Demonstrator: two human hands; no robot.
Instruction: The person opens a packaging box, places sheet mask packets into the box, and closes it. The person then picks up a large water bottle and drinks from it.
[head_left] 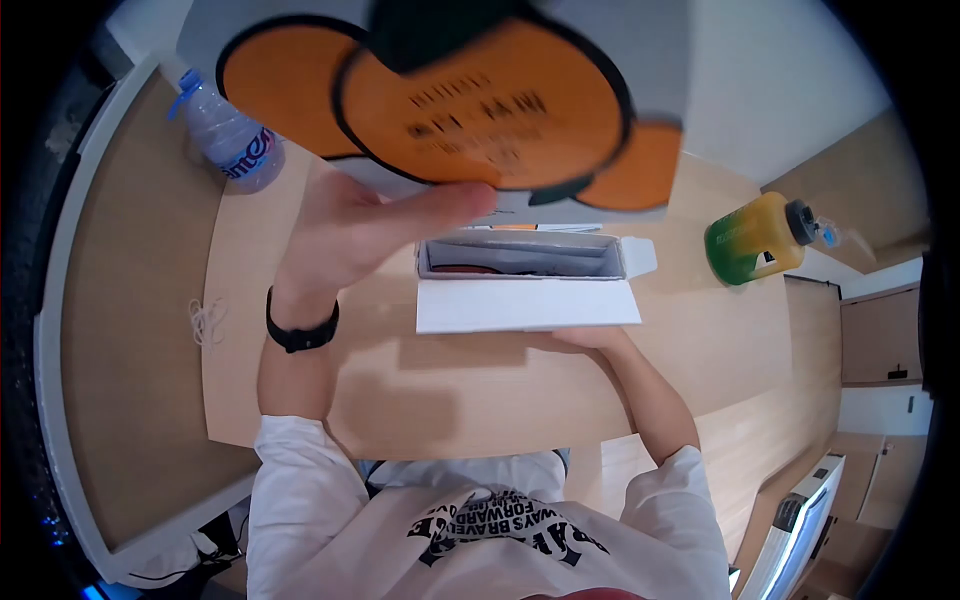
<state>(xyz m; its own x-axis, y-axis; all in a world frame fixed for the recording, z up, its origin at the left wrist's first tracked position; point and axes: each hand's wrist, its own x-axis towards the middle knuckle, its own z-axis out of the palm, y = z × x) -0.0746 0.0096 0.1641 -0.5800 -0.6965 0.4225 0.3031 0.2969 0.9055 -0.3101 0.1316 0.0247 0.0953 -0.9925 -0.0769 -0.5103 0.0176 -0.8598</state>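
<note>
My left hand (pixel 345 235), with a black band on its wrist, is closed on a white panel printed with oranges (pixel 480 110). The thumb lies across its lower edge, while the other fingers are hidden behind it. The panel is held up close to the camera and cut off by the top of the view. Below it is an open white cardboard box (pixel 528 305), long and narrow, its front flap folded down and a small side tab sticking out. My right hand (pixel 585 338) holds the box from underneath; its fingers are mostly hidden by the flap. Inside the box, a dark and orange print shows.
A clear plastic bottle with a blue cap (pixel 235 140) stands at the table's far left. On the right is a green and yellow jug (pixel 755 240) with a dark lid. A white cord (pixel 207 322) lies near the left edge of the wooden table (pixel 500 400).
</note>
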